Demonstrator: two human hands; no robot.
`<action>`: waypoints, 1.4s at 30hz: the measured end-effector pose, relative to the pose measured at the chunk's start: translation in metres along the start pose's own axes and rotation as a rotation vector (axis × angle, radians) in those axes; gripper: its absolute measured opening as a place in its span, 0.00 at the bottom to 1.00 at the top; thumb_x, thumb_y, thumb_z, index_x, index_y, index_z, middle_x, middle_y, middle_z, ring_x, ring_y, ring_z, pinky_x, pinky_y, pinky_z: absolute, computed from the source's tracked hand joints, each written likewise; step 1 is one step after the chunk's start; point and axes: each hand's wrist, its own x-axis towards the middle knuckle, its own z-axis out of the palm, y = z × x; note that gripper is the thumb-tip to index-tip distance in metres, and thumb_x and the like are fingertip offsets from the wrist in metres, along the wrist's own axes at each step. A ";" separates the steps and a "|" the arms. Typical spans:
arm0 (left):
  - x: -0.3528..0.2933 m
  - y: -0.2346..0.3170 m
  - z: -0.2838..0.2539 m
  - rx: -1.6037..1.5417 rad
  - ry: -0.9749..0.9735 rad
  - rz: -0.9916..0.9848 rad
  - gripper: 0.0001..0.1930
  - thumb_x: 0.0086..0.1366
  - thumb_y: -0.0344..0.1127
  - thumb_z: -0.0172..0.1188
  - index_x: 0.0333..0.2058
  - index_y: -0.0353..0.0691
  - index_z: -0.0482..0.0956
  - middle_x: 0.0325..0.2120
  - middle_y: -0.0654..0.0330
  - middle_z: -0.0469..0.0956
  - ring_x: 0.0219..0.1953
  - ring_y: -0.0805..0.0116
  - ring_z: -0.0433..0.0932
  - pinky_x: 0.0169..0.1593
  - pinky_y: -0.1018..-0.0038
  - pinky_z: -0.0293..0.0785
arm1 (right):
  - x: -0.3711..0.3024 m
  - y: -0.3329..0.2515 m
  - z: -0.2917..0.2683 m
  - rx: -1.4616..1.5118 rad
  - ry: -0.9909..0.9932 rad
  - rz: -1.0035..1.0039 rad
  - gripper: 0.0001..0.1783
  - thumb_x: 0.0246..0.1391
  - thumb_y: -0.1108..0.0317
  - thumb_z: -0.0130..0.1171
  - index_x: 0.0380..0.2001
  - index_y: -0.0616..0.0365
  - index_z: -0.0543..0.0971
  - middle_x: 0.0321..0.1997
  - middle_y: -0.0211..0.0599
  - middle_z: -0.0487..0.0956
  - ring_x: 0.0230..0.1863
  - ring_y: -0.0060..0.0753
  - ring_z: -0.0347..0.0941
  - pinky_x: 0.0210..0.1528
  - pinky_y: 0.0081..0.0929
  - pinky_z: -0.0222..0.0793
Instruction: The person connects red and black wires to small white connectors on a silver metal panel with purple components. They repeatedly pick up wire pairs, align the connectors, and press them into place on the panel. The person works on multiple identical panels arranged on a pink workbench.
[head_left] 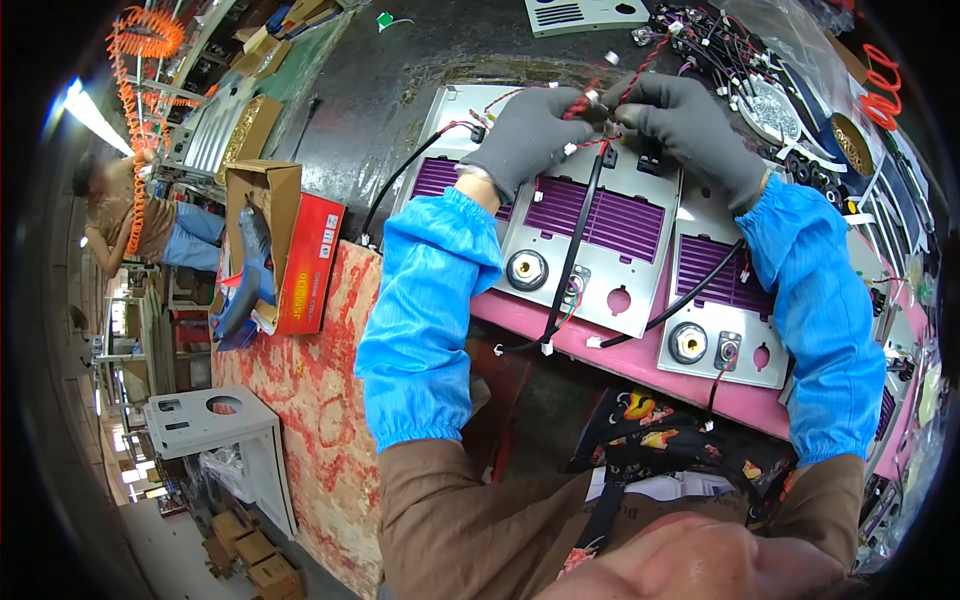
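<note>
In a grey glove, my left hand (pixel 535 135) pinches red-and-black twisted wires (pixel 583 103) above the far end of a pale metal panel (pixel 590 290). My right hand (pixel 688 130), also gloved, closes its fingertips on the same wiring, close to the left fingertips. Small white connectors hang from the wire ends; the exact contact is hidden by the fingers. The panel carries a purple grille (pixel 592 222), a round brass-centred fitting (pixel 526 269) and a black cable (pixel 578 240) running lengthwise. A similar panel (pixel 720 345) lies to the right, another partly behind my left arm.
A pink sheet (pixel 620 352) lies under the panels. Tangled cables with white plugs (pixel 690 50) are heaped at the far right, near a bowl of small parts (pixel 850 140). An open red carton (pixel 315 265) stands at left. Another person (pixel 150 215) is beyond it.
</note>
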 end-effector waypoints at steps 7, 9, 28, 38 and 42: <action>0.005 -0.007 0.007 0.193 0.019 0.067 0.17 0.55 0.38 0.64 0.41 0.32 0.81 0.27 0.53 0.80 0.29 0.68 0.76 0.37 0.71 0.71 | 0.009 0.002 0.005 -0.131 0.007 -0.107 0.12 0.57 0.72 0.56 0.44 0.62 0.80 0.31 0.30 0.80 0.30 0.15 0.72 0.34 0.15 0.70; 0.005 -0.005 0.008 0.194 0.025 0.053 0.17 0.56 0.38 0.64 0.40 0.32 0.81 0.27 0.52 0.80 0.29 0.66 0.76 0.37 0.70 0.72 | 0.007 -0.005 0.007 -0.114 0.022 -0.028 0.12 0.57 0.72 0.56 0.44 0.62 0.80 0.31 0.30 0.80 0.30 0.15 0.72 0.33 0.16 0.70; 0.006 -0.010 0.010 0.369 0.064 0.160 0.21 0.57 0.48 0.61 0.42 0.36 0.80 0.33 0.46 0.79 0.37 0.47 0.77 0.42 0.59 0.72 | 0.010 0.001 0.009 -0.095 0.093 -0.050 0.11 0.59 0.73 0.57 0.44 0.59 0.81 0.33 0.28 0.81 0.32 0.14 0.73 0.34 0.16 0.71; 0.007 -0.010 0.018 0.493 0.111 0.147 0.21 0.60 0.51 0.57 0.40 0.37 0.79 0.32 0.45 0.79 0.37 0.46 0.78 0.41 0.58 0.72 | 0.010 0.002 0.016 -0.113 0.173 -0.066 0.11 0.59 0.72 0.56 0.44 0.58 0.81 0.31 0.28 0.80 0.26 0.13 0.71 0.27 0.14 0.70; 0.007 -0.010 0.018 0.501 0.113 0.133 0.21 0.60 0.51 0.57 0.38 0.36 0.79 0.31 0.45 0.78 0.36 0.46 0.77 0.40 0.57 0.72 | 0.009 -0.004 0.017 -0.115 0.175 -0.016 0.11 0.59 0.72 0.55 0.44 0.58 0.81 0.30 0.28 0.80 0.25 0.13 0.71 0.26 0.13 0.69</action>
